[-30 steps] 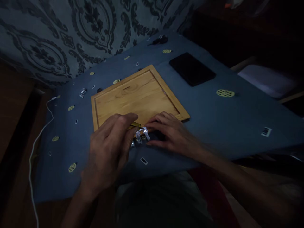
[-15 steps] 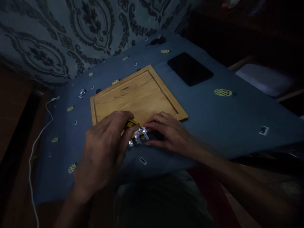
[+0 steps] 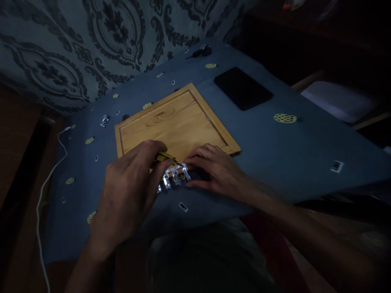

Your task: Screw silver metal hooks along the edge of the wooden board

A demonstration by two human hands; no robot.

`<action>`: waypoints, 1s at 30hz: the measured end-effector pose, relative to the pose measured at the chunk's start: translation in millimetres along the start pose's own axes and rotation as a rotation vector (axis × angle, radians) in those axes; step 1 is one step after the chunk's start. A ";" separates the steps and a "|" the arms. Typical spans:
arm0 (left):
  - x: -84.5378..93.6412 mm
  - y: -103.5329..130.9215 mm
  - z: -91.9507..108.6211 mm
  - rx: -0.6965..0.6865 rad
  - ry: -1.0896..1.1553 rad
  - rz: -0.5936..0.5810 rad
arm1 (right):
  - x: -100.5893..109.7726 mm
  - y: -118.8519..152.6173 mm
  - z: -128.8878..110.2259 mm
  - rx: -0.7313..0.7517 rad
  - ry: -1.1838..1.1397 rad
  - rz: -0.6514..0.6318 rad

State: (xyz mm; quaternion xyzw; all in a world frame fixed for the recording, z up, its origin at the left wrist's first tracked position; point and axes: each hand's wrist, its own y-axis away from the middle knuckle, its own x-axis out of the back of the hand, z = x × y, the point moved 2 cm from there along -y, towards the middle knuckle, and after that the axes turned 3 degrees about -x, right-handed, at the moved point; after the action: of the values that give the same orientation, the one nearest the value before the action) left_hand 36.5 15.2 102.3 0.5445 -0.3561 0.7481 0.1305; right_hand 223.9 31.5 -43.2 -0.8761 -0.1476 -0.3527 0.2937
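My left hand (image 3: 131, 185) is closed around a yellow-and-black screwdriver-like tool (image 3: 166, 157). Its dark, thin tip slants down to the right, close to a shiny metal strip with hook-like prongs (image 3: 175, 175). That strip lies along the near edge of a framed wooden board (image 3: 171, 126). My right hand (image 3: 214, 171) rests at the strip's right end, its fingers on the board side and its thumb on the near side, pinching there. Part of the strip's left end is hidden behind my left hand.
A black flat tablet-like slab (image 3: 243, 88) lies beyond the board on the right. At the back is a dark object (image 3: 203, 51), and at left a small shiny metal piece (image 3: 104, 121). A white cable (image 3: 45, 185) hangs over the left edge of the blue tablecloth (image 3: 305, 154).
My left hand has shifted slightly left with the tool, which shows more of its yellow body. More prongs of the metal strip are now visible. My right hand has stayed almost still.
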 end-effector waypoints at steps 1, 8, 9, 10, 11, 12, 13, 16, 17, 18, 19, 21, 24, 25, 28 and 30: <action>0.1 -0.5 0.2 -0.001 -0.002 0.002 | 0.1 0.0 -0.1 0.001 0.002 0.000; 2.5 0.7 -1.8 0.036 0.021 -0.013 | -0.5 0.3 -0.1 0.006 0.007 0.004; 4.6 1.5 -1.8 0.059 0.026 -0.015 | -0.8 0.5 0.3 0.010 0.008 0.011; 7.1 2.3 -1.7 0.094 0.023 -0.016 | -1.1 0.7 0.7 0.012 0.006 0.016; 10.0 3.1 -1.4 0.127 0.014 -0.006 | -1.4 0.9 1.0 0.015 0.002 0.018; 13.0 3.8 -0.9 0.153 0.001 0.008 | -1.6 1.0 1.3 0.017 -0.003 0.017; 15.5 4.3 -0.4 0.173 -0.011 0.021 | -1.7 1.1 1.4 0.015 -0.006 0.014; 17.4 4.9 0.5 0.175 -0.015 0.018 | -1.7 1.0 1.6 0.003 -0.005 0.004; 16.4 4.9 0.4 0.164 -0.009 0.009 | -1.6 0.9 1.7 0.000 -0.002 0.004; 14.9 4.9 0.1 0.155 -0.005 -0.002 | -1.6 0.9 1.8 -0.002 0.000 0.004; 13.3 4.8 -0.3 0.144 -0.004 -0.009 | -1.6 0.8 1.8 0.000 0.000 0.005; 10.5 4.6 -1.1 0.128 -0.009 -0.022 | -1.7 0.7 1.8 0.007 -0.003 0.007; 8.3 4.1 -1.3 0.107 -0.008 -0.033 | -1.7 0.6 1.4 0.006 -0.007 0.002; 7.9 3.9 -1.2 0.099 -0.006 -0.036 | -1.6 0.5 1.1 0.006 -0.009 0.002; 7.0 4.1 -1.0 0.084 -0.005 -0.036 | -0.8 0.4 0.2 0.005 -0.009 0.004; 6.1 4.5 -1.2 0.086 -0.007 -0.038 | -0.4 0.4 0.0 0.002 -0.006 0.003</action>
State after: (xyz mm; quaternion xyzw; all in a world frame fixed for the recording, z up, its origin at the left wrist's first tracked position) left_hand 30.7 11.7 105.9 0.5589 -0.3134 0.7583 0.1200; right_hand 223.8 31.2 -43.7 -0.8771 -0.1478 -0.3494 0.2945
